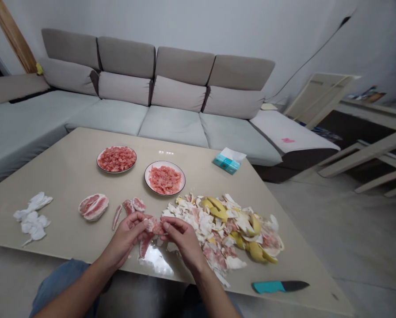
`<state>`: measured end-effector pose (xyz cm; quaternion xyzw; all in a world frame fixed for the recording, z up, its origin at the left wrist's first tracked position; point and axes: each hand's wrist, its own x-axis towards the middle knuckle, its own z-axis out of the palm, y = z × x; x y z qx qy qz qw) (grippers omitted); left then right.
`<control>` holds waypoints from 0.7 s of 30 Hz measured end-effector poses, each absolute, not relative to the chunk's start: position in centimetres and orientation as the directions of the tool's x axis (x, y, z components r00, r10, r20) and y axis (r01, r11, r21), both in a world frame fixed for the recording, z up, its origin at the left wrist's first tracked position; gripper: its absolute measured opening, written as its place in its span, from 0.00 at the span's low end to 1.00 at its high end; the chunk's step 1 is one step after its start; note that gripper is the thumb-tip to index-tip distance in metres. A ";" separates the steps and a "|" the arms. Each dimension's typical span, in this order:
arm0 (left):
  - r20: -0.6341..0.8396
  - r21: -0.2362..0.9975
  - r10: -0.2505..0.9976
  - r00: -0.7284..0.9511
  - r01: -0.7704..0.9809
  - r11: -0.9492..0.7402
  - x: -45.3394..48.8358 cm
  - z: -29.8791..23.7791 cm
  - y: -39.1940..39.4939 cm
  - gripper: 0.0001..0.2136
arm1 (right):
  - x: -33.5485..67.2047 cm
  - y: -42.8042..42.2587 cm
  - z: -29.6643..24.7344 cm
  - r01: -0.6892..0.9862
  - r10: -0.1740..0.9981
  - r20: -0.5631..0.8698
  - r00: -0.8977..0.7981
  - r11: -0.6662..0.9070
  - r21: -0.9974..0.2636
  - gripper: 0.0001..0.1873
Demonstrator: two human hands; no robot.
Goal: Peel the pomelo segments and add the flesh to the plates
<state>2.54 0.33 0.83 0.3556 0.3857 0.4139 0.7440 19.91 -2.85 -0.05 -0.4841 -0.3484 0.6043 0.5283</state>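
We find the left hand (127, 234) and the right hand (181, 240) raised over the near edge of a beige glass-topped table (48, 176), both pinching one pink pomelo segment (153, 226) between thumbs and curled fingers. The hands are neither spread nor pressed together; they meet only at the segment, at centre. A torn strip of pulp (144, 246) hangs beneath it. We judge that this two-handed pinch gives control of soft, easily torn flesh.

Left of the hands lies a larger peeled pomelo section (93, 206), with smaller pink pieces (133, 204) just far of them. Two white plates (116, 159) (165, 178) of broken pulp stand farther off, apparently placed to keep them apart from the heap of white pith and yellow rind (221, 234) on the right. A teal-handled knife (280, 286) lies near right, just beyond the heap and away from the hands' working area. Crumpled tissues (32, 216) lie at left, and a teal tissue box (229, 160) stands far right, both probably kept within reach for wiping.
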 end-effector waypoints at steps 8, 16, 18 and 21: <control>-0.314 0.814 0.875 0.369 -0.371 0.448 2.6 0.5 0.4 0.10 | 20.5 -2.8 -0.5 -0.404 0.964 -0.265 0.002 -0.242 -0.882 0.18; -0.351 0.815 0.877 0.328 -0.354 0.458 2.7 1.0 0.8 0.12 | 22.9 2.7 -0.5 0.222 0.958 0.154 0.243 0.100 -0.970 0.17; -0.343 0.816 0.886 0.313 -0.368 0.446 2.7 0.9 1.0 0.12 | 23.5 5.2 -0.4 0.299 0.933 0.229 0.279 0.142 -0.943 0.14; -0.343 0.810 0.895 0.286 -0.392 0.436 2.5 0.4 1.5 0.12 | 23.8 8.6 -0.6 0.387 0.910 0.306 0.279 0.185 -0.903 0.11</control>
